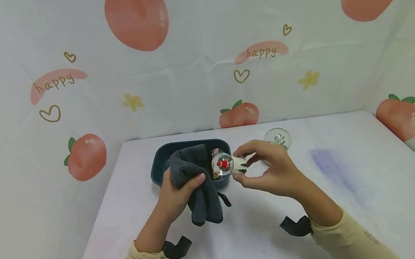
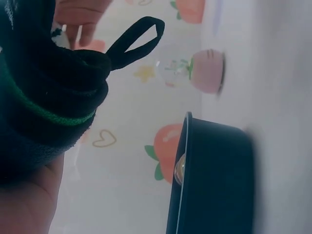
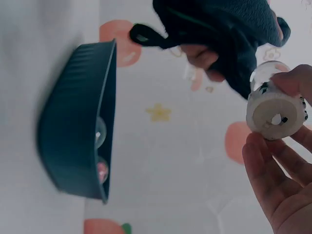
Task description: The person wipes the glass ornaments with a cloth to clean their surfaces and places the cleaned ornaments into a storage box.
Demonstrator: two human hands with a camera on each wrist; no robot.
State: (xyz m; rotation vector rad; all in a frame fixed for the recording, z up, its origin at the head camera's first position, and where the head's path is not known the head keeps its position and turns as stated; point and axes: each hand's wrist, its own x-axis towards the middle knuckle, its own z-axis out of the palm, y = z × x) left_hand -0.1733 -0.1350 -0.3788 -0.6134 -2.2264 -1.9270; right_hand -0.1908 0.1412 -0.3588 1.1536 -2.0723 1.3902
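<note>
My left hand (image 1: 179,194) grips a folded dark grey cloth (image 1: 202,194) with a hanging loop (image 2: 139,41). Between the thumb and fingers of my right hand (image 1: 273,166) is a small snow globe (image 1: 223,164), tipped sideways, its glass ball with a red figure turned toward the cloth. The right wrist view shows the globe's white round base (image 3: 275,117). Whether the cloth touches the glass I cannot tell. Behind both hands stands a dark blue-green bin (image 1: 161,160); round glass balls (image 3: 101,131) show inside it, partly hidden by its wall.
Beyond my right hand another snow globe (image 1: 278,137) stands on the white table (image 1: 127,243); its pink base (image 2: 207,71) shows in the left wrist view. A printed white curtain (image 1: 192,86) hangs behind the table. A bluish smudge (image 1: 334,170) marks the right side.
</note>
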